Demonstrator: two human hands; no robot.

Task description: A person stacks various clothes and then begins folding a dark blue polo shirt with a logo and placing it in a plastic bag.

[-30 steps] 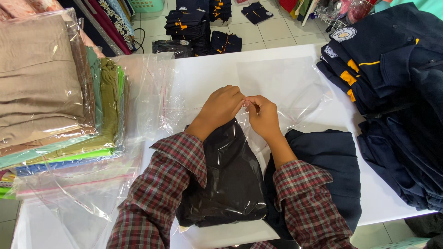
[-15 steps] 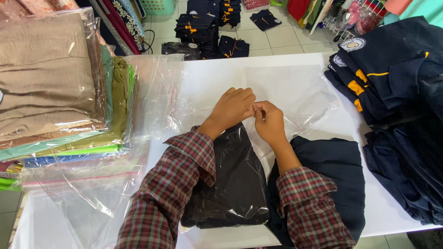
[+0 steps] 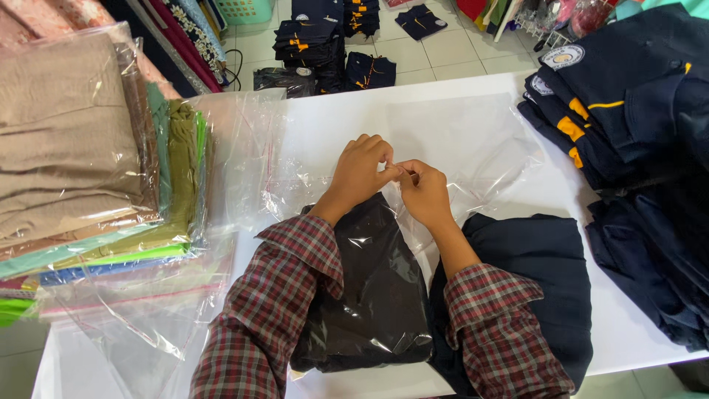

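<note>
- A stack of folded garments in clear wrappers (image 3: 81, 155), beige on top with green, teal and blue layers under it, is sitting far to the left of the fingers, at the table's left edge.
- Loose empty clear plastic bags (image 3: 148, 310) are spreading out from under that stack, lying left of and below the left forearm.
- The left hand (image 3: 360, 174) is reaching forward from a plaid sleeve, wrist slightly raised, knuckles facing up, with the fingers curling down and inward toward the right hand.
- Its fingertips are pressing together on the open end of the clear bag (image 3: 413, 222), pinching the thin plastic just where the two hands are meeting.
- The dark folded garment (image 3: 369, 288) is lying inside that bag, directly behind the fingers toward the person's body, between the two forearms and partly under the left one.
- The right hand (image 3: 426, 196) is coming in from the other plaid sleeve, angled leftward, with its fingers bunching shut on the same plastic edge, thumb tip touching the left hand's fingertips.
- Another folded navy garment (image 3: 532, 281) is resting unbagged just right of the right forearm.
- Piles of navy garments with yellow trim (image 3: 628, 111) are standing well to the right of the fingers, on the white table (image 3: 458, 111), whose bare surface is stretching beyond the fingertips.
</note>
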